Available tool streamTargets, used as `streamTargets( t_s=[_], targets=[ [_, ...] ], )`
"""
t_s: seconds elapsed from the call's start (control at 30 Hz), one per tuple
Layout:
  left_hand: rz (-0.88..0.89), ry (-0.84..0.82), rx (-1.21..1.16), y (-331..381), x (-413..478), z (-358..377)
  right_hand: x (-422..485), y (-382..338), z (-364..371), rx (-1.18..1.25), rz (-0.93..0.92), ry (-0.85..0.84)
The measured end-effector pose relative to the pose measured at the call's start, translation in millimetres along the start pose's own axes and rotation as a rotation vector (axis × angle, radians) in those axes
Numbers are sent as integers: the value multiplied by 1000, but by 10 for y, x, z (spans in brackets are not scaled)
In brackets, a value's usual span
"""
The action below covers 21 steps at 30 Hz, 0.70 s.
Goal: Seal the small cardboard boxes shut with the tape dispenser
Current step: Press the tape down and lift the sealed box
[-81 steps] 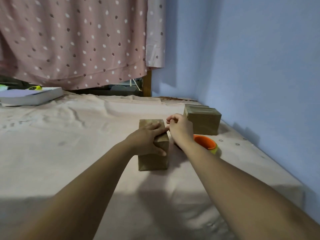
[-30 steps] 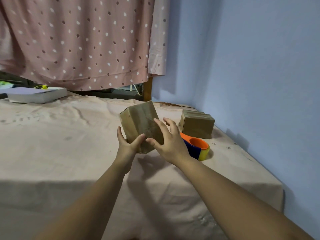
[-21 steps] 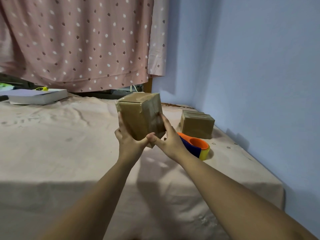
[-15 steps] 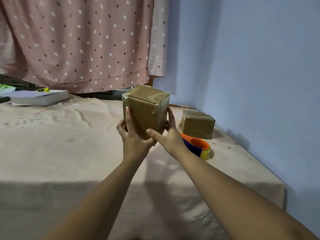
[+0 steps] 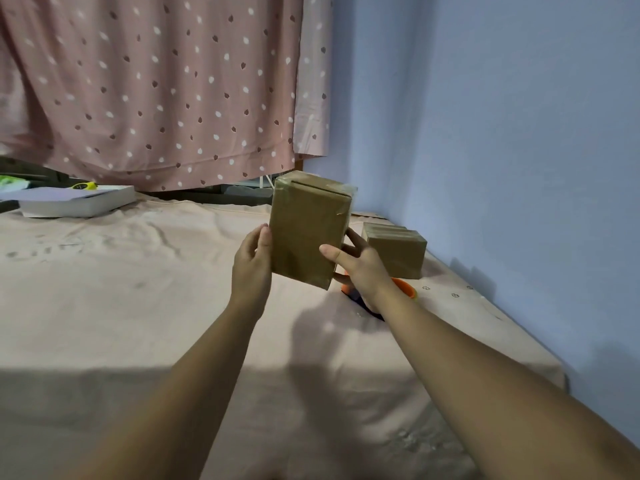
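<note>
I hold a small brown cardboard box (image 5: 308, 233) upright in the air above the bed, its taped top end facing up. My right hand (image 5: 360, 268) grips its lower right corner, thumb on the front face and fingers behind. My left hand (image 5: 251, 268) rests against the box's left side with its fingers pointing up. A second taped box (image 5: 396, 251) sits on the sheet by the wall. The orange tape dispenser (image 5: 407, 291) lies on the sheet behind my right wrist, mostly hidden.
A pinkish sheet (image 5: 121, 306) covers the bed. The blue wall (image 5: 519, 168) runs close along the right edge. A dotted pink curtain (image 5: 156, 91) hangs at the back. A white book (image 5: 76, 204) lies far left.
The box left the sheet, rose between both hands and was turned over until it stands upright. The right thumb shifted onto its front face, and the left hand slid to its side.
</note>
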<state>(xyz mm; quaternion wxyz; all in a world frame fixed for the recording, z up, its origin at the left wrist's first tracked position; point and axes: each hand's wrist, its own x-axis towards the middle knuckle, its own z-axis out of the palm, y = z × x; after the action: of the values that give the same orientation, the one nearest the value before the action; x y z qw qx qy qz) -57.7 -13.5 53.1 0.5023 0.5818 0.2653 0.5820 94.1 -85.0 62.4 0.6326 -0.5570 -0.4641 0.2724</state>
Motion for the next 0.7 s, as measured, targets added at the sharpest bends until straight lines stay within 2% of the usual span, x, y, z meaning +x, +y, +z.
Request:
streamTargets(
  t_s=[0.17, 0.23, 0.3, 0.37, 0.47, 0.53, 0.6, 0.7],
  targets=[
    [-283, -379, -72, -49, 153, -209, -15, -24, -23, 159, 169, -28],
    [-314, -439, -89, -96, 173, -241, -29, -29, 0, 132, 219, -20],
    [-312, -376, -111, -123, 161, -214, -33, -39, 16, 67, 243, -10],
    [-333, -240, -126, -146, 163, -183, -14, -36, -1, -83, 188, 44],
    [-390, -90, -163, -198, 191, -161, 30, 44, -162, -414, 46, 356],
    [-387, -46, -165, -230, 202, -135, 12, 149, -333, -660, 37, 491],
    [-342, -8, -132, -232, 185, -72, -24, 278, -476, -874, 82, 508],
    [-297, 76, -88, -240, 195, 41, -88, 413, -573, -1115, 211, 415]
  ],
)
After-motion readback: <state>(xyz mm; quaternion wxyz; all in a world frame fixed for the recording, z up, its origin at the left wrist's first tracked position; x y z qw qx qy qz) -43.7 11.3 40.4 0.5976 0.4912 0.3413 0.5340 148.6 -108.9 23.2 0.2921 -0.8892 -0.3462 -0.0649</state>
